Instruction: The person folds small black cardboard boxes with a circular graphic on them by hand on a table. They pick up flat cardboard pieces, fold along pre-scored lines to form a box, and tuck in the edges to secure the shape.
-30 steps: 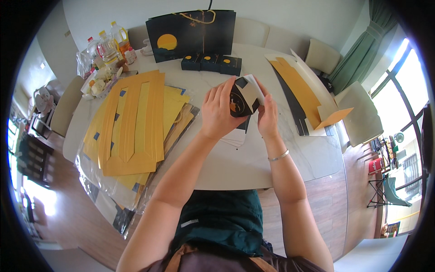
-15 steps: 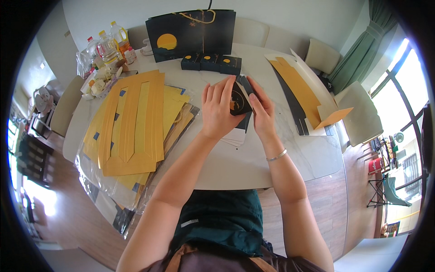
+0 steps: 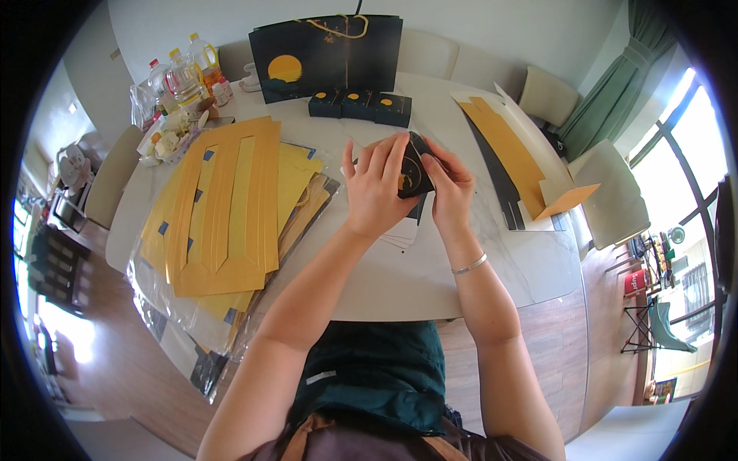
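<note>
A small black box (image 3: 416,176) with a gold round design is held between my two hands above the middle of the table. Around its left side curl the fingers of my left hand (image 3: 375,184), with the thumb at the lower edge. My right hand (image 3: 450,182) grips its right side, thumb near the top. Fingers cover much of the box. Below it lie flat pale card pieces (image 3: 400,233), partly hidden by my hands. Farther back, several small black boxes (image 3: 359,106) with yellow moons stand in a row.
A large black gift bag (image 3: 330,61) stands at the back. Gold card sheets (image 3: 223,207) are piled on the left, over clear plastic. Bottles (image 3: 183,81) and a flower basket (image 3: 171,142) sit at the far left. Long gold and black card pieces (image 3: 511,157) lie on the right.
The right-hand flap or side of the black box has come in against it, and my right fingers have closed over the top. Both hands stay in nearly the same place.
</note>
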A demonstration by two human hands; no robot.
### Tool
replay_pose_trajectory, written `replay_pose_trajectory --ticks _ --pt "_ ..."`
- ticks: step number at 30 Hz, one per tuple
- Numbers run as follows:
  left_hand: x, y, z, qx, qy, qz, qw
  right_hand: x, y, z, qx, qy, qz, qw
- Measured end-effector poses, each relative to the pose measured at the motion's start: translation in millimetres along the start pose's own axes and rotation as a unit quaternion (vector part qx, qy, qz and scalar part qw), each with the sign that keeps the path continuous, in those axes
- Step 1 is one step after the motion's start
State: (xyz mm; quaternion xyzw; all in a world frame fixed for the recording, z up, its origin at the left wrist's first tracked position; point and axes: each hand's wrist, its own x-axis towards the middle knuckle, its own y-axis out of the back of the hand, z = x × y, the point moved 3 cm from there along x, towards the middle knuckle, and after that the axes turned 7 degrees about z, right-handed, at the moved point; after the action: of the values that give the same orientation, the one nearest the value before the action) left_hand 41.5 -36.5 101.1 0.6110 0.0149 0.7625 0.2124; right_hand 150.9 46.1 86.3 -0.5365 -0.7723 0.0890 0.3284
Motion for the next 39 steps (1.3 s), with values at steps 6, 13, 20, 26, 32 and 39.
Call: replay_pose_trajectory --ticks 6,13,20,26,32,39 --pt "-1.2 -1.5 0.0 0.001 -0.006 0.0 1.0 0.9 0.1 -1.9 -0.005 0.004 0.021 1.0" --pt "-2.5 -4.3 1.7 0.014 -0.048 -0.01 0.999 6.1 7.0 2.5 0.002 0.022 0.015 1.0" --pt "1.2 -0.6 -2.0 -0.01 0.004 0.0 1.0 2.4 -1.8 -7.0 -0.099 0.064 -0.057 0.991" --pt "8.2 4.6 -10.5 -0.033 0.033 0.033 0.998 5.3 -3.6 -9.9 -0.112 0.004 -0.177 0.978" --pt "5.8 3.4 -12.5 -0.035 0.044 0.023 0.998 4.8 -3.4 -3.9 -0.172 0.01 -0.213 0.962" --pt "6.0 4.1 -14.0 -0.021 0.035 0.027 0.999 -1.8 -15.4 -15.4 -0.37 0.196 -0.206 0.884"
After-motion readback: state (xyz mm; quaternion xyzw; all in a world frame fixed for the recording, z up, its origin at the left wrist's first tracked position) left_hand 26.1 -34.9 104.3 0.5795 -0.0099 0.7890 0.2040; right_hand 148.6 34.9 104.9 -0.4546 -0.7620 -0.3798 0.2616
